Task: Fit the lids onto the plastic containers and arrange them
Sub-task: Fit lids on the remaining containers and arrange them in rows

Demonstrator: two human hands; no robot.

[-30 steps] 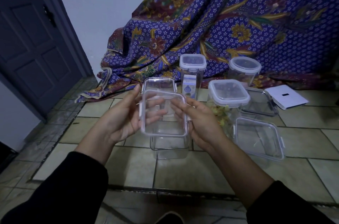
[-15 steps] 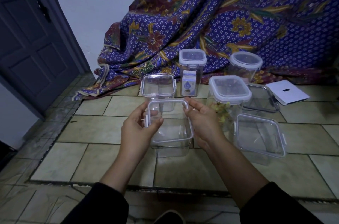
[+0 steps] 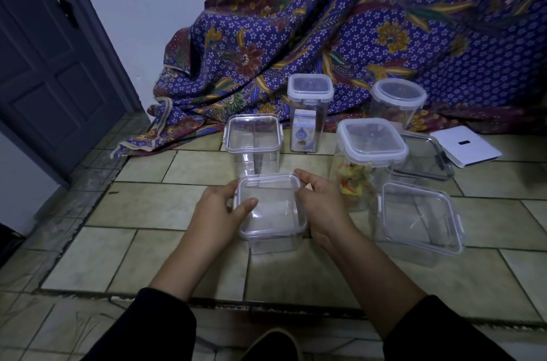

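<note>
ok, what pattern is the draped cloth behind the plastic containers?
Draped cloth: purple-blue with small white stars and large gold-and-maroon flowers; head view.

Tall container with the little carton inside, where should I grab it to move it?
Probably round its clear walls just under the lid: the tall container stands upright and looks narrow enough for one hand. Come from its right, where a gap shows before the round container; a shorter lidded container stands close on its left.
</note>
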